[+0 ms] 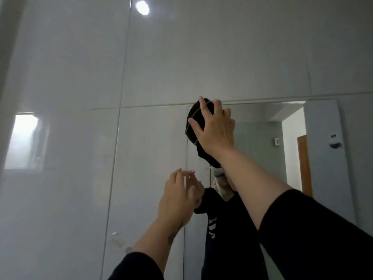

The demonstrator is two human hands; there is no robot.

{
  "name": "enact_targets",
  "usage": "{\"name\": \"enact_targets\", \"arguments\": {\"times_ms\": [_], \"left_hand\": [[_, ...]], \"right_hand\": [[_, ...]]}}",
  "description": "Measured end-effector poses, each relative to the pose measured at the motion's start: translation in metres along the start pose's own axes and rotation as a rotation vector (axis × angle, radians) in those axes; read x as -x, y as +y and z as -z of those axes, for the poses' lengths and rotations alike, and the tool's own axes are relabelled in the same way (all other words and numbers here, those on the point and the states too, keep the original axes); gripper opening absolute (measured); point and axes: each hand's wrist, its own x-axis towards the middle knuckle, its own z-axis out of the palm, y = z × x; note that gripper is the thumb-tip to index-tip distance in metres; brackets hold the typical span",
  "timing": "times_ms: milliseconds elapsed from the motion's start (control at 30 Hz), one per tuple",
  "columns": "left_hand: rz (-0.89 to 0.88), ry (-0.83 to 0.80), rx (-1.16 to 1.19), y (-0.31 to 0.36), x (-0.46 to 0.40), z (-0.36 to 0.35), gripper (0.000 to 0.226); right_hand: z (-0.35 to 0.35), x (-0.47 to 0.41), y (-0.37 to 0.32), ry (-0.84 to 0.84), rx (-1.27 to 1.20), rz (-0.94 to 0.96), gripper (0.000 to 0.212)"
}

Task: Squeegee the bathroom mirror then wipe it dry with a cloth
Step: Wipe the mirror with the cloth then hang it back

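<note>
While the wipe-dry stage appears under way, a dark cloth with thin pale stripes is pressed flat against the bathroom mirror, up at the glass's 11 o'clock corner, just beneath its top edge. The right hand spreads its fingers wide over the cloth, palm bearing on it, with a tail of fabric hanging loose below the wrist. Soft and light, the cloth looks likely to bunch and slide easily on the slick glass; a broad palm hold over its middle, as here, should serve better than a pinch at one edge. At 7 o'clock from the cloth, the left hand hovers near the mirror's left edge, fingers loosely curled and part-open, holding nothing that can be made out; whether it touches the glass cannot be told. No squeegee is in view. In the mirror a person in dark clothing is reflected, along with a doorway and a wooden door at 3 o'clock. Glossy grey wall tiles surround the mirror, catching a ceiling light's reflection at 12 o'clock.
</note>
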Motion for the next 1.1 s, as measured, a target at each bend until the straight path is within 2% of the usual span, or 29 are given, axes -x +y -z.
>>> {"name": "enact_targets", "arguments": {"times_ms": [133,233,367,500,700,1100], "left_hand": [[-0.119,-0.017,-0.157,-0.005,-0.010,-0.027,0.056],[-0.110,-0.030,-0.264,-0.014,-0.015,-0.051,0.067],[-0.130,0.062,-0.398,-0.028,-0.017,-0.073,0.068],[-0.179,0.162,-0.465,-0.038,-0.016,-0.086,0.069],[-0.191,0.168,-0.526,-0.034,-0.014,-0.079,0.073],[-0.161,0.151,-0.523,-0.032,-0.011,-0.084,0.075]], "right_hand": [[-0.028,-0.029,0.003,-0.031,0.228,0.056,0.072],[-0.059,-0.026,0.015,-0.053,0.349,0.148,0.074],[-0.080,-0.019,0.028,0.133,0.342,0.384,0.055],[-0.081,-0.026,0.038,0.157,0.239,0.487,0.041],[-0.055,-0.035,0.079,0.212,0.212,0.375,0.040],[0.044,-0.012,0.219,0.314,0.340,0.054,0.044]]}}
